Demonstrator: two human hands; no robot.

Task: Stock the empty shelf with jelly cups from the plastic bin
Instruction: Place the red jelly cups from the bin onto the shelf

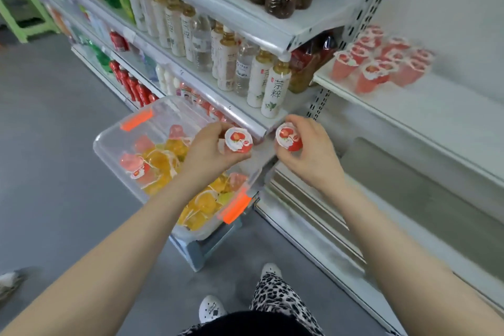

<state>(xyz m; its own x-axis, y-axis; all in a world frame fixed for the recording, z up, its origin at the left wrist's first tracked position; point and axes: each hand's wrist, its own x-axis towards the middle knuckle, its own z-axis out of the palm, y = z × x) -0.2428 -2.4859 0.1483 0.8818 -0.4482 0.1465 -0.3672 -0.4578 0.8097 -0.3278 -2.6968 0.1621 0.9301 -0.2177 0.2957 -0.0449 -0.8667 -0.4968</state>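
**Q:** Head view: what is the state of the hands?

**A:** The left hand holds a first jelly cup, fingers curled round its body and lid towards the camera. The right hand grips a second jelly cup the same way. Both cups are in the air over the far right corner of the plastic bin, just before the front edge of the bottle shelf and well apart from the target shelf.

**Q:** How far along is the task?

**A:** A shelved cluster of red cups stands at the left end of the target shelf, towards its back edge. White surface shows to the right of the cluster and along the front edge. The bin, set on a stool, holds loose cups, mostly yellow with a few red. Judgement: early stage, with most of the stock left to transfer.

**Q:** What are the limits of the view?

**A:** The shelved cluster is blurred, so no count is possible. The frame cuts off the right end of the target shelf. The left forearm covers the middle of the bin. The fingertips behind each held cup are hidden.
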